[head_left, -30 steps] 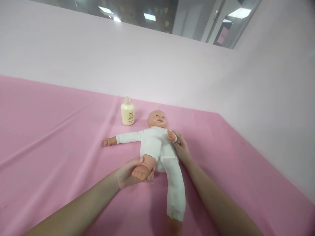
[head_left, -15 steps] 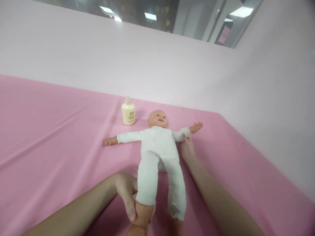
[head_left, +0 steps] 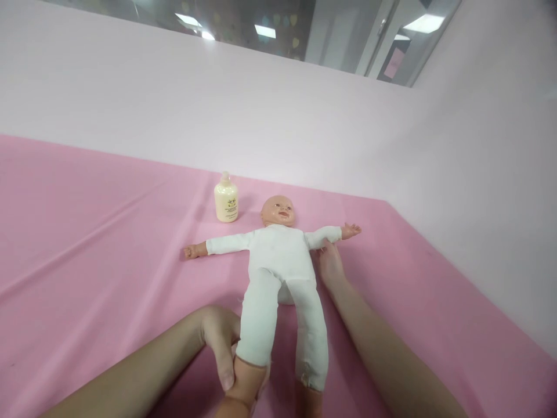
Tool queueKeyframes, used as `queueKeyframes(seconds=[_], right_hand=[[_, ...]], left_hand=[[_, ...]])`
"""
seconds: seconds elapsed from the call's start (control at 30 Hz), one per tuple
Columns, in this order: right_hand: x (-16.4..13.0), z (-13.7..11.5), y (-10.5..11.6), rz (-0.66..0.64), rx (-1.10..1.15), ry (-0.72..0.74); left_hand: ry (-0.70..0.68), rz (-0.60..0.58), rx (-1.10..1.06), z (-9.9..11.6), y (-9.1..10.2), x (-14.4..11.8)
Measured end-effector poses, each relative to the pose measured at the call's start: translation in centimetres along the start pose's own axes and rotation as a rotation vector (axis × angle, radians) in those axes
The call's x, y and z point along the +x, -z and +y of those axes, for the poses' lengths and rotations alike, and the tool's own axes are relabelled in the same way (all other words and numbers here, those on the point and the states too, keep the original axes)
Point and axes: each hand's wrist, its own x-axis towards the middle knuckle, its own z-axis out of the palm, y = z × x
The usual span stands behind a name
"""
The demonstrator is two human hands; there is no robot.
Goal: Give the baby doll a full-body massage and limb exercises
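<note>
A baby doll in a white cloth suit lies on its back on the pink sheet, arms spread and legs toward me. My left hand is closed around its leg on the left, with the thumb over the bare lower part and the other fingers mostly hidden behind. At the doll's arm on the right, my right hand has its fingers bent against the underside of the white sleeve. Part of those fingers is covered by the sleeve. A cream pump bottle stands upright left of the doll's head.
The pink sheet has creases on the left. Behind it rises a white wall, which turns a corner on the right. A window with light reflections runs along the top.
The doll's hand on the right has tipped lower and shifted slightly outward. Its leg in my left hand has moved a little left. The bottle stays in place.
</note>
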Motion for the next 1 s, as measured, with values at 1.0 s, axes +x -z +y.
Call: queueKeyframes(seconds=[1.0], right_hand=[[-2.6,-1.6,-1.9,-0.249,-0.319,0.156]], left_hand=[[-0.074,-0.141,-0.245,-2.5,3.6,-0.4]])
